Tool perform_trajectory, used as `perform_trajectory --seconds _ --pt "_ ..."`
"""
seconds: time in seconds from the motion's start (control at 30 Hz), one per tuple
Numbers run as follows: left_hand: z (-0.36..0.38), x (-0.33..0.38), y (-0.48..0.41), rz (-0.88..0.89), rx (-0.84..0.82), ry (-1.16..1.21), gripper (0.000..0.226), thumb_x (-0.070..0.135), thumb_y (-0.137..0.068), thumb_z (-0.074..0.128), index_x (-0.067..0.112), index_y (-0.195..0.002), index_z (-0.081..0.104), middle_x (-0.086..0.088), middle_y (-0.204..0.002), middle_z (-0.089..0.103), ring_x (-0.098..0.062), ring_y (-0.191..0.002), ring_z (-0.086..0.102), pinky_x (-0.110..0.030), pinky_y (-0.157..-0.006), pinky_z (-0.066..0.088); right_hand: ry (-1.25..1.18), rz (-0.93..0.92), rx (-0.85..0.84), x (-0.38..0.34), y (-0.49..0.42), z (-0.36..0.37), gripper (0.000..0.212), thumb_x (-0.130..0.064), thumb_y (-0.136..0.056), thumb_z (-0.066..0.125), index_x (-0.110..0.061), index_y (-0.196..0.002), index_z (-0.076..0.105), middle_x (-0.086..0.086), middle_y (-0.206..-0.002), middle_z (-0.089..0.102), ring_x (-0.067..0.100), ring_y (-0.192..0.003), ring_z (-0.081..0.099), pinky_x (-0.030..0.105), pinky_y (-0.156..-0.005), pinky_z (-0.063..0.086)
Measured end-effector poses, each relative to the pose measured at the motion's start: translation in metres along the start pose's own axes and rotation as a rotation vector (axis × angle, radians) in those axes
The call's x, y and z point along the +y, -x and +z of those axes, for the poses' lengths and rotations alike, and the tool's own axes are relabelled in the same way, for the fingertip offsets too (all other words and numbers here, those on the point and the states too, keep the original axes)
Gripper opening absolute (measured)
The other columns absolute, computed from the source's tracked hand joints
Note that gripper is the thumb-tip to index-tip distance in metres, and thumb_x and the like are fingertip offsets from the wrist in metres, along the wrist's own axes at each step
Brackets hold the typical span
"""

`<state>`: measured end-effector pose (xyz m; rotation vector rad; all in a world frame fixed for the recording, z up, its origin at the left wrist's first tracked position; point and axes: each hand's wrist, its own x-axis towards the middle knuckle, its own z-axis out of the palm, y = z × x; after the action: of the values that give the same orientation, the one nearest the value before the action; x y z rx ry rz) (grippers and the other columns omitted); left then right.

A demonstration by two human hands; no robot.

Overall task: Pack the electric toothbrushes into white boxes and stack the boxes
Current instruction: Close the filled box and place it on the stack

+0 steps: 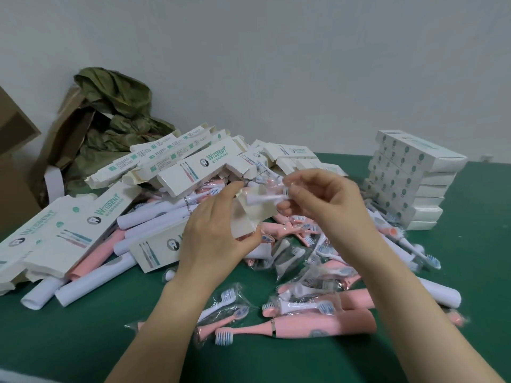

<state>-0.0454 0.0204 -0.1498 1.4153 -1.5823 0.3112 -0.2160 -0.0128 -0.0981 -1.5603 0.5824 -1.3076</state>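
Observation:
My left hand (215, 230) grips the open end of a white box (154, 251) that lies on the heap, its flap (249, 214) raised. My right hand (320, 200) pinches a small white brush head in clear plastic wrap (265, 199) just above that opening. Pink and white toothbrush handles (326, 326) and wrapped brush heads (301, 302) are strewn over the green table (83, 341). Flat and empty white boxes (190, 167) are piled behind. A stack of closed white boxes (409, 178) stands at the right.
A brown cardboard carton (16, 150) stands at the far left, with crumpled olive paper (116, 114) and torn cardboard against the white wall. Rolled white leaflets (91, 283) lie at the left of the heap.

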Motion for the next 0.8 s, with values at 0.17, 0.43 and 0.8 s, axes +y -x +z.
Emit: perform_trajectory --seconds 0.17,0.43,0.8 --pt "-0.001 -0.002 0.0 0.014 -0.01 -0.004 0.07 0.026 -0.066 0.082 0.021 -0.128 0.049 0.0 -0.11 0.063 -0.011 -0.096 0.046 -0.025 -0.08 0.037 0.553 -0.156 0.191 0.013 -0.003 0.01 0.027 0.0 -0.092 0.055 -0.025 -0.086 0.062 -0.014 -0.076 0.067 0.006 -0.066 0.067 0.021 -0.069 0.055" --pt "-0.002 0.004 -0.003 -0.02 0.028 0.024 0.062 0.034 -0.066 0.064 0.018 -0.125 0.053 0.0 -0.109 0.066 -0.014 -0.098 0.052 -0.024 -0.082 0.039 0.712 -0.438 -0.009 0.024 0.008 0.048 0.033 -0.006 -0.083 0.047 -0.005 -0.109 0.068 0.009 -0.108 0.051 0.005 -0.093 0.051 0.008 -0.087 0.04" --pt "-0.001 0.002 0.0 0.015 0.015 0.002 0.062 0.027 -0.067 0.065 0.011 -0.126 0.056 -0.005 -0.111 0.067 -0.015 -0.102 0.051 -0.024 -0.089 0.036 0.739 -0.313 0.079 0.039 0.007 0.055 0.017 -0.003 -0.082 0.055 -0.01 -0.088 0.069 -0.004 -0.085 0.06 0.011 -0.081 0.05 0.02 -0.077 0.039"
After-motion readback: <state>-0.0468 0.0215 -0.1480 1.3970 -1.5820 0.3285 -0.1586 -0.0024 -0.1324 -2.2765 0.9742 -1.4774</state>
